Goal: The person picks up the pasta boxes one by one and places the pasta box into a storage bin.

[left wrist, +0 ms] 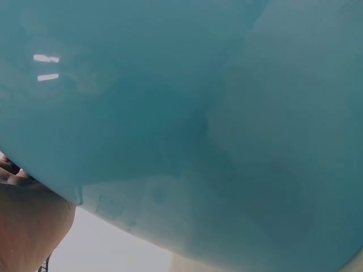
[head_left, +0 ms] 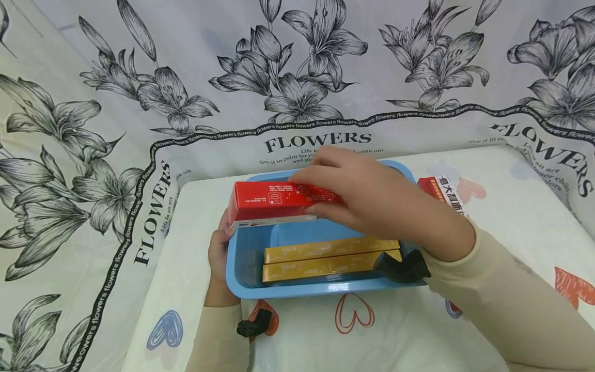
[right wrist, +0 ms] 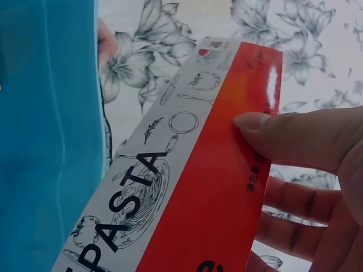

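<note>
My right hand pinches a red and white pasta box between thumb and fingers, above the back part of a blue plastic bin. In the right wrist view the word PASTA shows along the white side of the box, and the thumb presses on its red face. At the bin's left end my left hand grips the rim. Two yellow boxes lie side by side inside, along the front wall. The bin's blue wall fills most of the left wrist view.
Right of the bin lies another red and white box, partly hidden by the right forearm. A white cloth with hearts covers the table, and a flower-printed cloth hangs behind and to the left. Black wrist mounts stick out from both sleeves.
</note>
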### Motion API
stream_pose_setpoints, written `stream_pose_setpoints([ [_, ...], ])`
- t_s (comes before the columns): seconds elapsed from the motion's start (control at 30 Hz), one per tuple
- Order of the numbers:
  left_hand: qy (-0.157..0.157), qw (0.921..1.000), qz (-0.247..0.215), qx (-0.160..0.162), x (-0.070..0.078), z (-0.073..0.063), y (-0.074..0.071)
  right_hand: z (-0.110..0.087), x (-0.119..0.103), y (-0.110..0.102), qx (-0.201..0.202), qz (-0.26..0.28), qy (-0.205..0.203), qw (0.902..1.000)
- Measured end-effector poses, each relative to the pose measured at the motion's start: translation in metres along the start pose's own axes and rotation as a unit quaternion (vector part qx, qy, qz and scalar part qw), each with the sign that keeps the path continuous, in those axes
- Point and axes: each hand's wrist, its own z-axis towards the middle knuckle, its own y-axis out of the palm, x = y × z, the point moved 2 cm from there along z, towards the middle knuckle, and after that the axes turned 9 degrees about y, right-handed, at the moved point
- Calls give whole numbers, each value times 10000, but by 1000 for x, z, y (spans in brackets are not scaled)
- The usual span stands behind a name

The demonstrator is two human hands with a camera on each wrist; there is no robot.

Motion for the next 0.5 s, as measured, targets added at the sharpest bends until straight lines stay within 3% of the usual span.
stream_pose_setpoints([
  [0.07, -66, 9999, -82, 62, 0, 0, 0, 4, -1, 1, -67, 19, 38, 10000],
  [0.3, 63, 9980, 622, 12, 2, -2, -1, 15, 0, 8, -202, 28, 227, 9995],
  [0.5, 69, 9988, 478, 19, 0, -2, -3, 22, 4, 20, -471, 24, 597, 9971],
])
